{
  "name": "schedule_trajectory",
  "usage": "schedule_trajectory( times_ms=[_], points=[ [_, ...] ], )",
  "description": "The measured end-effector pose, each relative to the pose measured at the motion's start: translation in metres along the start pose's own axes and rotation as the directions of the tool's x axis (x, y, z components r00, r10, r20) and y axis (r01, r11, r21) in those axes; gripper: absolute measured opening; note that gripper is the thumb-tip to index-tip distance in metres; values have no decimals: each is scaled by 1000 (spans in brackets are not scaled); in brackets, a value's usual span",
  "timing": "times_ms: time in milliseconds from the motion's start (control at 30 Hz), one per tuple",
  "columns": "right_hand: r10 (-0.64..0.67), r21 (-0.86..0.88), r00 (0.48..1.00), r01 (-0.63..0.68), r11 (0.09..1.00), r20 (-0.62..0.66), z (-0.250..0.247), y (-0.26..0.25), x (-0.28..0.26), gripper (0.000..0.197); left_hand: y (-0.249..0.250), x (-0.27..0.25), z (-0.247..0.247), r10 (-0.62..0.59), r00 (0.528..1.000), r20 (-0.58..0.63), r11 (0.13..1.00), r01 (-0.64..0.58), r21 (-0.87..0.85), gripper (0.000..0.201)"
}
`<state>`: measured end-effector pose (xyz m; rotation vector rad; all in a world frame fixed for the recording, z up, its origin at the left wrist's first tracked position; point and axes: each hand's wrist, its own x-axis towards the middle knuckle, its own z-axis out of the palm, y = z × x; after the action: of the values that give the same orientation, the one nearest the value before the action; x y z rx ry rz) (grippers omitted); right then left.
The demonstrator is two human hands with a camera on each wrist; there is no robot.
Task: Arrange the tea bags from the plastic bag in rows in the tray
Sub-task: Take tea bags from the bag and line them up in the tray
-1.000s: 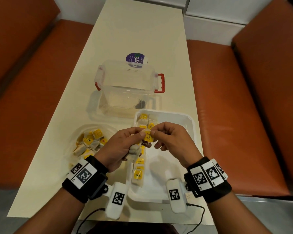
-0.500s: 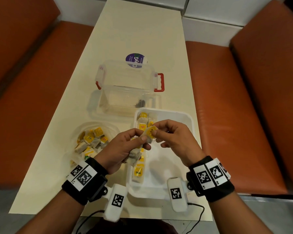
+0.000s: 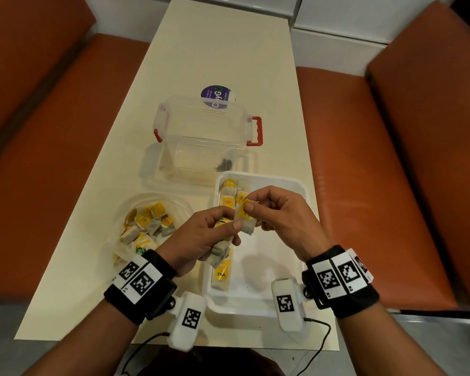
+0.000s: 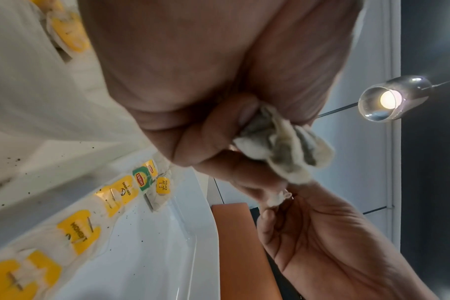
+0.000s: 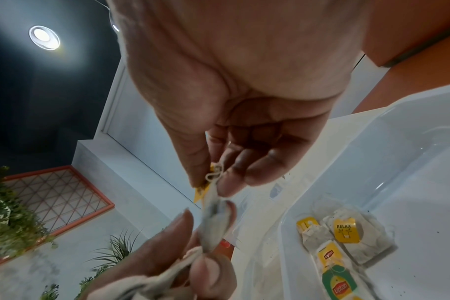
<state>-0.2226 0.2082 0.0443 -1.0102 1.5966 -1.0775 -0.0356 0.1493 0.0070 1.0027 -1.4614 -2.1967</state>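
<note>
One tea bag [image 3: 244, 222] now lifted clear of left hand's [image 3: 201, 240] clutched bunch [image 3: 218, 253], pinched between right hand's [image 3: 282, 218] thumb and forefinger, ready for tray [image 3: 299, 185].

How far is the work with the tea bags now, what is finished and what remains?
Done: one row of tea bags lies along the left side of the white tray. In hand: the right hand pinches one tea bag by its yellow tag, and the left hand grips a bunch more. Left: a pile waits in the plastic bag, and most of the tray is bare.

Middle of the tray's tea-bag row [image 3: 223, 274] behind the left hand [image 3: 201, 240].
</note>
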Motion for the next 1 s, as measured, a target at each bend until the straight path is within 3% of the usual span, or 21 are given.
schedule_trajectory(
  times_ms=[100, 233, 467, 800, 933, 1000],
  points=[
    [9, 19, 1000, -9, 1000, -2, 0, 0, 0, 14, -1, 2, 5, 11, 997, -74, 1000, -9, 21, 12],
    [76, 53, 997, -76, 996, 2, -2, 2, 1, 22, -4, 3, 8, 30, 990, -135, 1000, -30, 6, 16],
    [62, 25, 998, -62, 998, -17, -2, 7, 5, 14, -7, 3, 10, 3, 992, -127, 1000, 1, 28, 20],
    [98, 54, 992, -94, 994, -82, -7, 18, 24, 9, -7, -3, 2, -74, 975, -208, 997, 66, -45, 28],
    [117, 50, 991, -114, 992, -69, -11, 22, 32, 9, -10, -10, -4, -88, 972, -217, 992, 67, -104, 42],
    [131, 41, 990, -129, 991, -52, -12, 26, 37, 9, -11, -14, -6, -104, 969, -223, 988, 74, -139, 36]
  ],
)
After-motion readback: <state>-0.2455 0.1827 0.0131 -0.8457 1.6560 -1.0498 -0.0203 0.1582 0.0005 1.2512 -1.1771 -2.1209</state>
